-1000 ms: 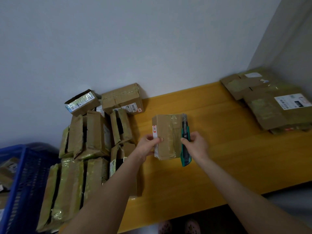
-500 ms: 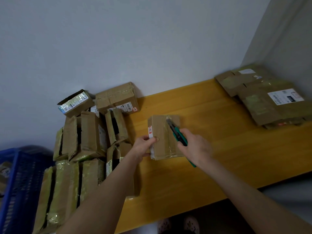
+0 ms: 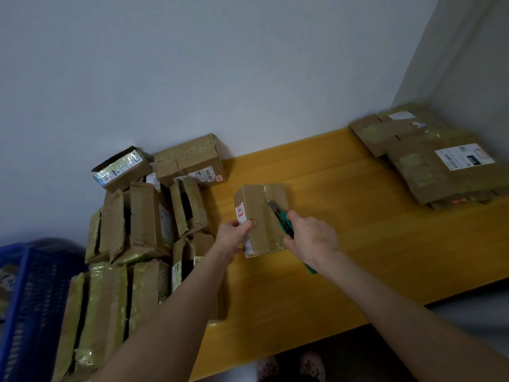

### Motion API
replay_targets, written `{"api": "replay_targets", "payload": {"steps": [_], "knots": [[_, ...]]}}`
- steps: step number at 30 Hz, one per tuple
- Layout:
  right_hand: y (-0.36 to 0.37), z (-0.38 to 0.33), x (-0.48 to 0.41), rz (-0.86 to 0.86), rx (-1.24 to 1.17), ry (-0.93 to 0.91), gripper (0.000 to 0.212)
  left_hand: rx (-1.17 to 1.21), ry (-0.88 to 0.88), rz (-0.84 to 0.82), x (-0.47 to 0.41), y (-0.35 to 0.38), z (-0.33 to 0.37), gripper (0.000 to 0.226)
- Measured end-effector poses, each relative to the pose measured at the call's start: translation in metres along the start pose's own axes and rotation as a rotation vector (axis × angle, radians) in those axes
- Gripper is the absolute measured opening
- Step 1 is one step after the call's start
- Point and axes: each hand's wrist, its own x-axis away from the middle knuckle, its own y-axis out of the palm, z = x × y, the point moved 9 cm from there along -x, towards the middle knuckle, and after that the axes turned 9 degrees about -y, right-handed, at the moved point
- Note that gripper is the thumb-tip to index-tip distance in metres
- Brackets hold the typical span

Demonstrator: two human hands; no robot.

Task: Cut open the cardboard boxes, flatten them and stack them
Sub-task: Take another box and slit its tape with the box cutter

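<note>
One blue crate sits nearest, beside a pile of ten-odd boxes. On the table, the left hand grips one box; the right hand clasps one knife, blade on its tape. One flattened stack lies far right

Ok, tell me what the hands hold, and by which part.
Left hand grips the small brown taped cardboard box at its near left edge; right hand grips the green utility knife by its handle.
</note>
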Motion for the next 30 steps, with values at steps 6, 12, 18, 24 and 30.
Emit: {"api": "replay_targets", "payload": {"steps": [6,12,18,24,30], "knots": [[0.001,-0.003,0.004,-0.030,0.008,-0.040,0.027,0.022,-0.005,0.028,0.001,-0.001,0.001,0.027],[0.002,0.001,0.005,-0.043,0.004,-0.082,0.033,0.002,0.020,0.039,-0.001,-0.004,0.008,0.026],[-0.006,0.013,0.003,0.013,-0.035,0.007,0.035,-0.076,0.001,0.013,-0.003,0.003,0.014,0.031],[-0.007,0.006,-0.001,0.000,-0.036,-0.064,0.031,-0.033,0.042,0.051,0.002,0.001,0.026,0.037],[0.002,0.010,0.002,-0.035,-0.023,-0.073,0.041,-0.064,0.087,0.126,0.000,-0.006,0.040,0.033]]}}
